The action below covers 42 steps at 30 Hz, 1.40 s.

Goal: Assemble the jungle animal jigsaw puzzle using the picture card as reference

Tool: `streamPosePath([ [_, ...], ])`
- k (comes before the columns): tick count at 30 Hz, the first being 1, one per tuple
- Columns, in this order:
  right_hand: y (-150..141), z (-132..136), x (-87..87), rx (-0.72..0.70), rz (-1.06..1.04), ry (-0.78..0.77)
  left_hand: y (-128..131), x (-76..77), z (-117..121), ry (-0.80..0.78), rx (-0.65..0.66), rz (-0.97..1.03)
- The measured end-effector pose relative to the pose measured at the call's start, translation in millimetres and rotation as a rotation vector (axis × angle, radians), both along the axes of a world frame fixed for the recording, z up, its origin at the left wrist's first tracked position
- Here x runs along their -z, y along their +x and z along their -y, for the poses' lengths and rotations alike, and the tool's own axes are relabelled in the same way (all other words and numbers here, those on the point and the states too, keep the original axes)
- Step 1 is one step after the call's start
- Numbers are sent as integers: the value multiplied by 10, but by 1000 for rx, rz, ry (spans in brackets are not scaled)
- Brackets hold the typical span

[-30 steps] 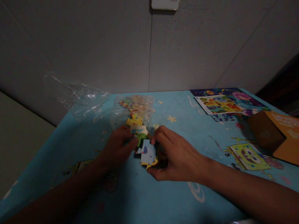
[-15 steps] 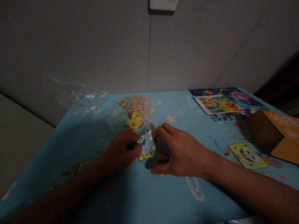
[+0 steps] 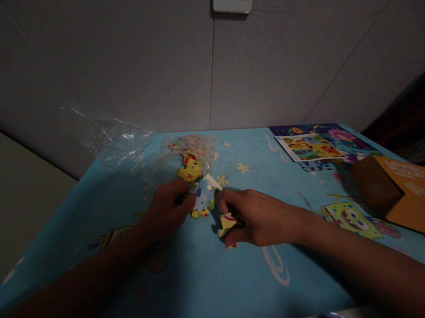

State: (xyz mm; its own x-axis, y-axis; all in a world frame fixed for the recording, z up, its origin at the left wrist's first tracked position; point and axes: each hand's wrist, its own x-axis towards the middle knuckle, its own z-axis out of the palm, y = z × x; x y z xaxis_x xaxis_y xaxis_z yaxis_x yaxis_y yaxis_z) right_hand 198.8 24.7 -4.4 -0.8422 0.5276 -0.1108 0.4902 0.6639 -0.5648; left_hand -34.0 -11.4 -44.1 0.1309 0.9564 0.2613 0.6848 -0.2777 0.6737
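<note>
My left hand (image 3: pixel 170 206) pinches the left edge of a blue puzzle piece (image 3: pixel 204 196) with yellow along its lower side. In my right hand (image 3: pixel 255 217), thumb and fingers are closed on a yellow puzzle piece (image 3: pixel 226 222), held just right of the blue one with a gap between them. A yellow puzzle piece with a red patch (image 3: pixel 190 169) lies just beyond my left fingertips. Behind it sits a clear plastic bag of puzzle pieces (image 3: pixel 195 146).
A crumpled clear plastic wrapper (image 3: pixel 117 137) lies at the back left. At the back right a picture sheet (image 3: pixel 311 147) rests on a dark patterned sheet (image 3: pixel 342 135). An orange box (image 3: pixel 410 193) stands at the right. A cartoon-printed blue cloth (image 3: pixel 199 281) covers the table.
My right hand has let go of the blue piece and now holds a yellow piece. The blue piece, in my left hand, has shifted slightly left and away from me.
</note>
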Motion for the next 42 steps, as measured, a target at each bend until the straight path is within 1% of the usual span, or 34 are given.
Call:
streamPosePath([
  [1,-2,-3,21,-24,-84,-8,-5,2,-1,21,14,-3],
  [3,-11,-4,79,-21,-296,66,-9,-1,4,88,83,-14],
  [5,-30,-3,144,97,-472,198,-5,-15,19,164,189,-19],
  [6,-43,-2,173,180,-515,244,1,-24,31,193,246,-22],
  [7,-57,-1,197,254,-525,253,8,-32,43,209,299,-29],
  [8,-73,0,215,295,-504,216,15,-39,55,217,340,-42],
  [9,-88,1,227,303,-463,142,20,-45,65,222,370,-54],
  [11,-114,5,239,268,-373,-53,14,-54,71,244,408,-56],
  [12,-122,8,243,253,-342,-141,-3,-58,63,281,409,-39],
  [13,-128,10,249,252,-330,-209,-33,-63,47,338,369,-21],
  [14,-132,13,258,262,-334,-260,-77,-67,21,415,281,-11],
  [15,-134,15,269,277,-354,-300,-135,-69,-15,494,143,-19],
  [16,-137,16,284,291,-383,-336,-204,-68,-59,566,-71,-55],
  [17,-141,18,300,307,-421,-364,-278,-63,-109,606,-278,-111],
  [18,-148,20,315,327,-466,-392,-351,-55,-159,588,-423,-156],
  [19,-158,22,328,352,-510,-425,-415,-44,-207,539,-506,-195],
  [20,-171,26,338,380,-548,-464,-465,-34,-245,461,-552,-219],
  [21,-187,31,343,407,-577,-507,-494,-26,-272,368,-561,-229],
  [23,-222,42,343,452,-614,-590,-484,-24,-279,240,-486,-216],
  [24,-241,48,341,466,-627,-614,-448,-29,-260,227,-428,-196],
  [26,-274,55,337,486,-654,-634,-339,-47,-191,272,-301,-153],
  [28,-303,58,340,510,-684,-654,-221,-58,-109,359,-173,-126],
  [30,-327,57,346,540,-711,-662,-131,-54,-45,425,-91,-110],
  [36,-344,-17,362,694,-773,-574,-31,3,13,595,82,-71],
  [40,-343,-113,382,784,-844,-642,27,1,48,603,195,-83],
  [42,-362,-133,384,771,-881,-722,55,-8,64,578,228,-98],
])
